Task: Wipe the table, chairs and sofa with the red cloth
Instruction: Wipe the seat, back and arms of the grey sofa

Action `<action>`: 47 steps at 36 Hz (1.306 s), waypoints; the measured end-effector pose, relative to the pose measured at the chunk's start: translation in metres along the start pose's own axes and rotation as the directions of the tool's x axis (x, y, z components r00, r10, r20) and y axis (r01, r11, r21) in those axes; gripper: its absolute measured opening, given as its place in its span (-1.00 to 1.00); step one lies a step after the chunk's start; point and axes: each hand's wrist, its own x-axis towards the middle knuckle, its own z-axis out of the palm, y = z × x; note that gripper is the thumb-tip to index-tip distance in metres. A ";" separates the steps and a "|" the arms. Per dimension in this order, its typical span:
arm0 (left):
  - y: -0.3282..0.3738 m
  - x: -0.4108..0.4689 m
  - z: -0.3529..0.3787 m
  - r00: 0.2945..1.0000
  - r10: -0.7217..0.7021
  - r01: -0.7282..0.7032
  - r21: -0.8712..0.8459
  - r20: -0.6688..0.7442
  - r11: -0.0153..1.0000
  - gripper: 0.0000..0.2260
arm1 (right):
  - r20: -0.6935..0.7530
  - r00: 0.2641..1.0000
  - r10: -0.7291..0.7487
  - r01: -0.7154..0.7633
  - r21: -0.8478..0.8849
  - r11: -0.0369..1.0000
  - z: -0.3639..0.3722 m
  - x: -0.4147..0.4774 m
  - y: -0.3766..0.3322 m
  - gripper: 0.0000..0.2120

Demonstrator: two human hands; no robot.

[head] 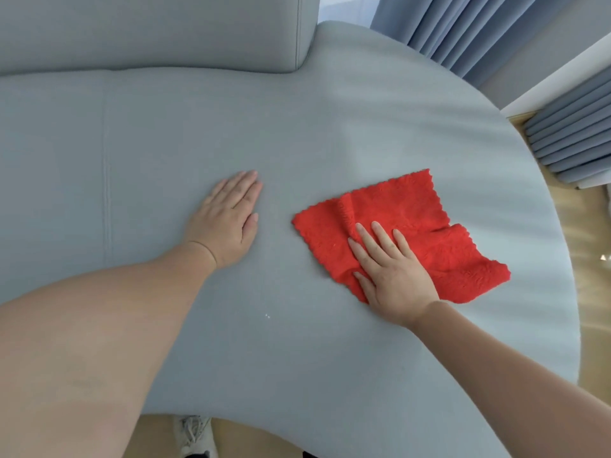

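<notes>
Red, fluffy microfibre with a scalloped edge: the red cloth (413, 219) lies spread almost flat on the right part of the seat of the sofa (297, 127), near its rounded end. It sits like a diamond, one corner pointing away towards the curtains (463, 31). Its longer stretch runs diagonally from the left corner to the near-right one, and a small raised ridge is bunched just ahead of the fingertips.

The right hand (390, 272) is flat on the cloth's near-left part, fingers straight and spread, pressing rather than grasping. The left hand (224, 223) lies palm down on the bare grey fabric, fingers straight and together, holding nothing, apart from the cloth.

The upholstery is smooth, matt and finely woven, with a stitched seam (106, 160) on the left and a boxy back cushion (148, 31) behind. A pale shoe (193, 434) shows on the wooden floor (588, 242).
</notes>
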 end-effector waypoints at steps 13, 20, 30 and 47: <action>-0.008 0.000 0.014 0.999 0.031 -0.031 -0.002 -0.039 1.000 -0.48 | -0.027 0.985 0.171 -0.169 0.075 0.983 -0.035 0.126 0.031 -0.37; -0.010 0.000 0.014 0.999 0.034 -0.035 -0.019 -0.042 0.999 -0.48 | -0.012 0.982 0.186 -0.185 0.060 0.981 -0.054 0.180 0.056 -0.26; -0.014 0.000 0.019 0.993 0.059 -0.064 -0.044 -0.104 0.997 -0.49 | -0.097 0.925 0.367 -0.362 0.071 0.930 -0.078 0.282 0.105 -0.33; -0.013 0.000 0.015 0.996 0.062 -0.063 -0.020 -0.057 0.998 -0.49 | -0.069 0.993 0.092 -0.076 0.202 0.976 -0.062 0.216 0.043 -0.54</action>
